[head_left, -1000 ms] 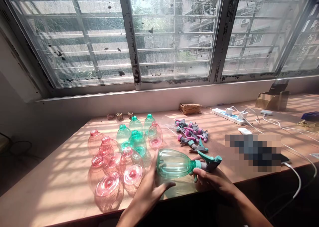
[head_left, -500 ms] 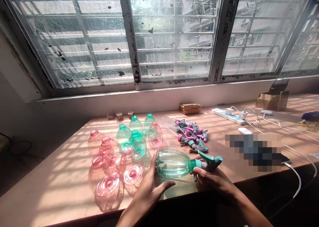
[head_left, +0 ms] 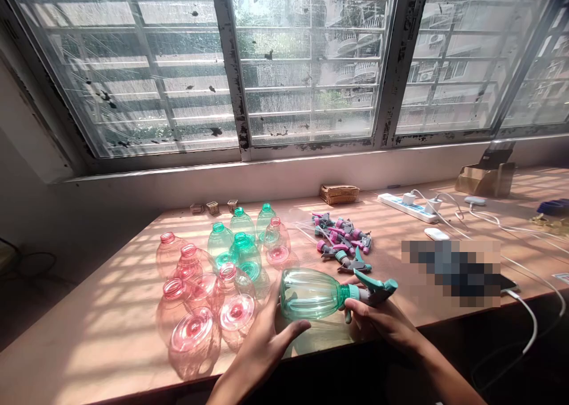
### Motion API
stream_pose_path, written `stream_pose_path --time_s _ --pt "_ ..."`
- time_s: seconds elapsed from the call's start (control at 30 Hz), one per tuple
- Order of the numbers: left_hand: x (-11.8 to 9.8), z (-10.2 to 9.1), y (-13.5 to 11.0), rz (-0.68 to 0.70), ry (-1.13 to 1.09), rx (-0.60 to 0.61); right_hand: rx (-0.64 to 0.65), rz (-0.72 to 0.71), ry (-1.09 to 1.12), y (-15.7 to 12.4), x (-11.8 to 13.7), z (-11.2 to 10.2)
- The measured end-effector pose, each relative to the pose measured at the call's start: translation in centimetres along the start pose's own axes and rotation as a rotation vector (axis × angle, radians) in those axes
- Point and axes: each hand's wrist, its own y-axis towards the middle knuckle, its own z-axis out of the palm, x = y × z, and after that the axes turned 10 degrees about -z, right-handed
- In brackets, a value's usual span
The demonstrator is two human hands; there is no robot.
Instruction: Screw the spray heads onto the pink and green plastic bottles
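A clear green plastic bottle (head_left: 310, 295), rounded and with ribbed wall, lies sideways between the two hands, close to the front edge of the surface (head_left: 102, 340). Its neck points to the right and carries a teal and grey plastic trigger spray head (head_left: 377, 287).

The right hand (head_left: 386, 323) grips this spray head near its teal collar, with the thumb on the near side; the other fingers are partly hidden. The left hand (head_left: 265, 334) is open at the bottle's base, with its thumb spread away from the wall.

Behind and to the left stand bottles without spray heads: five of clear pink plastic (head_left: 192, 331) and four of clear green plastic (head_left: 249, 255). One pink bottle stands next to the green ones. Beyond the held bottle, a heap of pink and grey trigger spray heads (head_left: 342, 238) lies on the surface, with a teal and grey one at its near side.

Farther back are a brown cardboard packet (head_left: 339, 195) and a white power strip (head_left: 392, 204), below a metal-framed window (head_left: 306, 67).
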Motion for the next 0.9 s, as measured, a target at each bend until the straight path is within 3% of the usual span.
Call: stream_pose_path --time_s 0.33,0.6,0.9 --pt "1.2 0.3 0.3 0.046 -0.017 -0.021 0.009 -0.006 0.044 0.1 0.3 0.1" --pt "0.5 0.0 0.0 0.006 0.037 -0.024 0.036 0.016 -0.027 0.0 0.1 -0.2" --pt "0.9 0.2 0.3 0.038 -0.003 0.020 0.050 0.006 0.098 -0.1 -0.1 -0.2"
